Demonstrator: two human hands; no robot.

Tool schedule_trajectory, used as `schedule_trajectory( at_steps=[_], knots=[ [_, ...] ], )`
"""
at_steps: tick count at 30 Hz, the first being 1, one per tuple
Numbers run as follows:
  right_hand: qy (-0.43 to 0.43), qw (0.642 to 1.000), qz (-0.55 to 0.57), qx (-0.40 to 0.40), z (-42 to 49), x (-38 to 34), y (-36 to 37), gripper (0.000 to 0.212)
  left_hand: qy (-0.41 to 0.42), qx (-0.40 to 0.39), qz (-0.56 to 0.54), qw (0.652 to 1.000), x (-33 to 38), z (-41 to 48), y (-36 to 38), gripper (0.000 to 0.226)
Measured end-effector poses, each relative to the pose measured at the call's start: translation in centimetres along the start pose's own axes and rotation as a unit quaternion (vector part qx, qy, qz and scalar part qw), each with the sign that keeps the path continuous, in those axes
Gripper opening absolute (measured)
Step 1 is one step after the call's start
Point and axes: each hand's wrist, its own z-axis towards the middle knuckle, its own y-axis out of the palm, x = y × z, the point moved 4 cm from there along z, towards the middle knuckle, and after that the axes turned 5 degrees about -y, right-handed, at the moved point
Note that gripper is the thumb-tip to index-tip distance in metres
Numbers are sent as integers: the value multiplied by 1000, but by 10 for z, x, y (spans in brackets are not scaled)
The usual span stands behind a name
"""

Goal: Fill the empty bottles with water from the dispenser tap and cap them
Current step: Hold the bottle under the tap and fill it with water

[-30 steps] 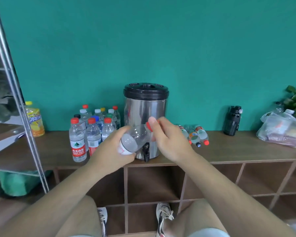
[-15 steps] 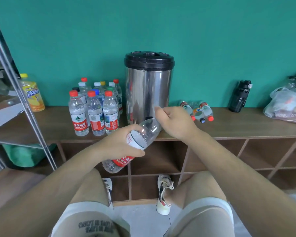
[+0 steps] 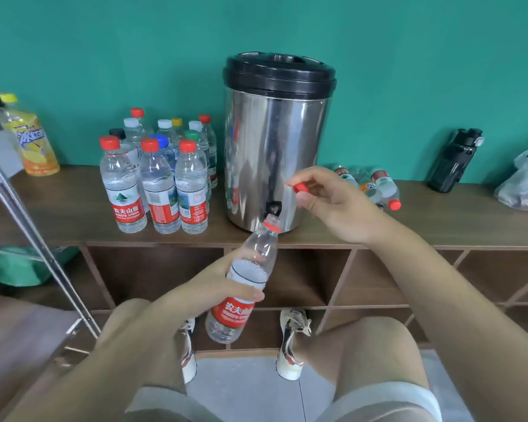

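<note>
- Head view, centre: your left hand [image 3: 226, 287] wraps the bottle [image 3: 261, 245] mid-body. The bottle looks empty and is tilted, with its open neck just under the tap [image 3: 273, 207] of the steel dispenser [image 3: 275, 147].
- Right of the tap, your right hand [image 3: 333, 205] pinches the red cap [image 3: 299, 187] between thumb and fingertip.
- Progress, by my judgement: uncapped but not yet filled, so filling and capping remain. Capped bottles [image 3: 159, 184] stand left of centre. More bottles lie right of the dispenser [image 3: 375, 184], likely waiting.
- Surface: wooden shelf top [image 3: 73, 202] over open cubbies, teal wall [image 3: 409, 56] behind, black flask [image 3: 453, 161] at right.
</note>
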Motion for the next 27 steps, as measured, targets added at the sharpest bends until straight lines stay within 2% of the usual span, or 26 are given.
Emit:
schedule_trajectory(
  at_steps=[2,6,9,11,13,15,17,20,27],
  knots=[
    [57,997,19,55,5,20,6,18,-11,40,-13,999,-22,18,5,67],
    [178,970,98,132,8,71,41,33,-54,113,-50,991,-70,49,16,70],
    [195,956,129,176,15,96,55,29,-63,132,-38,989,-87,69,21,69],
    [162,968,82,172,21,98,57,20,-60,145,-45,987,-95,83,24,68],
    [99,981,-1,164,24,91,55,20,-56,158,-50,985,-102,95,26,69],
    [37,987,-38,150,25,84,55,16,-50,161,-50,984,-108,104,31,70],
    [-1,993,-57,105,25,82,60,27,-43,165,-43,984,-112,110,33,72],
    [-41,992,-108,60,28,82,65,30,-24,163,-22,986,-110,118,32,74],
    [-79,983,-162,46,33,79,62,17,-13,152,-20,988,-105,125,35,78]
  ],
)
